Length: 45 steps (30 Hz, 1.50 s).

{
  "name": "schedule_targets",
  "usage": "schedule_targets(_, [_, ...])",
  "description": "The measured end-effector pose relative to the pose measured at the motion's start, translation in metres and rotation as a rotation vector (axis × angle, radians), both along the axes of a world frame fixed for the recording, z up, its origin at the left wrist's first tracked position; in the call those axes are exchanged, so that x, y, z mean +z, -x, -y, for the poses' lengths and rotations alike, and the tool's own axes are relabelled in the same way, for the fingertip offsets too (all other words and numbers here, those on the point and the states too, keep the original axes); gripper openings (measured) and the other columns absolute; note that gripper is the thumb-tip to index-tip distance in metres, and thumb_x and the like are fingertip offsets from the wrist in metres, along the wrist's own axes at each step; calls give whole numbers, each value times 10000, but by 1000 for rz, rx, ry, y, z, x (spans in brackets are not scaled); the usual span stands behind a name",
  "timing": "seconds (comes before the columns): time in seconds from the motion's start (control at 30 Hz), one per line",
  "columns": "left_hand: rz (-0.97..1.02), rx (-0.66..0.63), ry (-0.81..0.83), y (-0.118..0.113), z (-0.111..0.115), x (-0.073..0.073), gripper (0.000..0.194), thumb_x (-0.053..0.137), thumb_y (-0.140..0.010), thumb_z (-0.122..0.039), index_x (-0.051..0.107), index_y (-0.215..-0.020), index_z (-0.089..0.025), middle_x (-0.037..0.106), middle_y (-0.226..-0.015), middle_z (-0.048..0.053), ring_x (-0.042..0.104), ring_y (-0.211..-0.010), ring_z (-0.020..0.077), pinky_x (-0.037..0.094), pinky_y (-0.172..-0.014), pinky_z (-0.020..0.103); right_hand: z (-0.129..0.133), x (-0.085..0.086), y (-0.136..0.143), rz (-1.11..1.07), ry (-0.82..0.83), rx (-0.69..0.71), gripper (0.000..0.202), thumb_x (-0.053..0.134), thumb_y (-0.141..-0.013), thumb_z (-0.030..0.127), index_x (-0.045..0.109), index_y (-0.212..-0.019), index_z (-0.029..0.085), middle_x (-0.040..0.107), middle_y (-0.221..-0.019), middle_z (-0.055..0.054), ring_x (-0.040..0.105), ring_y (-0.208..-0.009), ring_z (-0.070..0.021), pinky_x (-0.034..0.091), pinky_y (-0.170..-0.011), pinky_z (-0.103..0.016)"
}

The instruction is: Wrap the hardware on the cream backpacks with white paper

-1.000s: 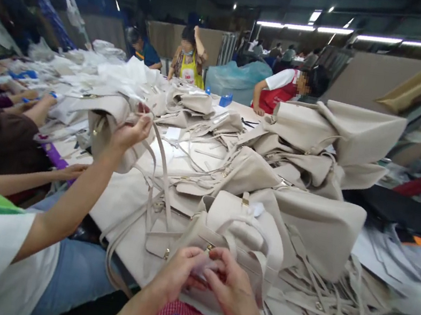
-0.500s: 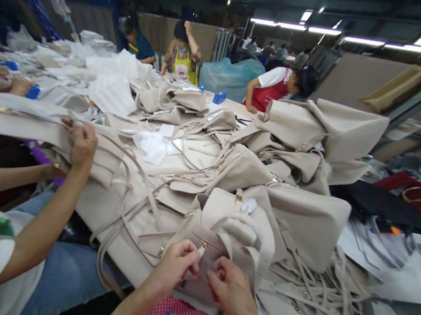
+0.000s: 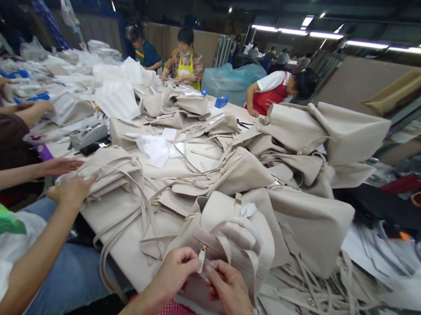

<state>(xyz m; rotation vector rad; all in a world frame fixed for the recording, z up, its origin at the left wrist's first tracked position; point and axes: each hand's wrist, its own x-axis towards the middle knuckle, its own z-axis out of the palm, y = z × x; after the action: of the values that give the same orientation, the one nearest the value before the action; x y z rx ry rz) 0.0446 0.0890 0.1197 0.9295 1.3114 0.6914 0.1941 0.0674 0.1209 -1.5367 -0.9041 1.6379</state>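
A beige bag (image 3: 242,223) with curved handles lies in front of me at the table's near edge. From a gold fitting on its strap hangs a small pale tab (image 3: 201,258). My left hand (image 3: 178,268) pinches this tab between thumb and fingers. Close on its right, my right hand (image 3: 226,285) is closed, thumb against fingers, on a small translucent piece (image 3: 209,266) touching the tab. The lower part of the bag is partly hidden behind both hands.
Beige bags (image 3: 305,223) are heaped on the right, with loose straps (image 3: 325,302) below. At left, a co-worker's hands (image 3: 72,187) rest on another bag. White paper (image 3: 154,148) and a blue tape dispenser (image 3: 221,101) lie farther back. Several people work around the table.
My hands have come closer together, the right one moving toward the tab. The co-worker at left has lowered the raised bag piece onto the table. The person in yellow has lowered an arm.
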Motion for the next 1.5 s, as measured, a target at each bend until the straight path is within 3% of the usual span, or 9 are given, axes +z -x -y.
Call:
schedule_targets(0.27, [-12, 27, -15, 0, -1, -11, 284, 678, -627, -416, 505, -572, -198, 471, -467, -65, 442, -406, 95, 332, -450, 220, 4, -13, 1, -72, -9, -43, 377, 762, -605, 507, 620, -717, 176, 488, -475, 85, 410, -419, -67, 356, -425, -193])
schedule_targets(0.5, [20, 26, -23, 0, -1, -8, 220, 665, -617, -356, 536, -574, -183, 538, -528, -23, 510, -515, 125, 413, -544, 249, 5, -16, 1, -76, 53, -128, 284, 714, -596, 391, 524, -726, 224, 668, -662, 15, 673, -667, -173, 551, -614, -269])
schedule_targets(0.7, [40, 18, -22, 2, 0, -7, 217, 675, -623, -343, 548, -572, -174, 493, -543, -37, 448, -545, 105, 372, -557, 231, 8, -12, 2, 168, -77, -69, 86, 603, -616, 299, 620, -640, 218, 467, -445, 73, 480, -409, -116, 415, -415, -217])
schedule_targets(0.77, [34, 13, -33, 3, -1, -8, 224, 688, -617, -343, 556, -559, -172, 485, -540, -42, 434, -542, 100, 349, -543, 226, 7, -11, 2, 237, -118, -45, 137, 585, -644, 316, 667, -664, 208, 494, -458, 59, 475, -398, -118, 389, -394, -218])
schedule_targets(0.97, [9, 14, -37, 2, -2, -12, 245, 707, -637, -363, 569, -558, -177, 529, -521, -35, 505, -530, 120, 385, -536, 230, 1, -15, 6, 86, -108, -110, 246, 642, -653, 417, 663, -717, 181, 539, -490, 48, 431, -363, -99, 374, -362, -225])
schedule_targets(1.13, [-12, 33, -45, -1, -3, -13, 262, 718, -621, -359, 546, -529, -185, 532, -505, -36, 506, -509, 117, 417, -534, 232, 0, -20, 11, -30, -125, -239, 360, 747, -590, 400, 633, -852, 181, 623, -596, 20, 569, -491, -142, 465, -437, -236])
schedule_targets(1.3, [-19, 46, -52, -1, -3, -11, 250, 696, -619, -350, 530, -523, -189, 518, -497, -34, 493, -501, 118, 415, -527, 237, 1, -21, 15, -105, -153, -360, 465, 801, -574, 492, 622, -871, 182, 693, -699, -37, 642, -578, -181, 551, -549, -298])
schedule_targets(1.5, [-30, 54, -62, 0, -2, -11, 199, 666, -616, -313, 543, -524, -187, 528, -506, -29, 492, -514, 119, 398, -530, 234, 3, -25, 14, -32, -199, -350, 440, 810, -623, 521, 663, -851, 175, 695, -697, -48, 669, -609, -202, 545, -538, -292])
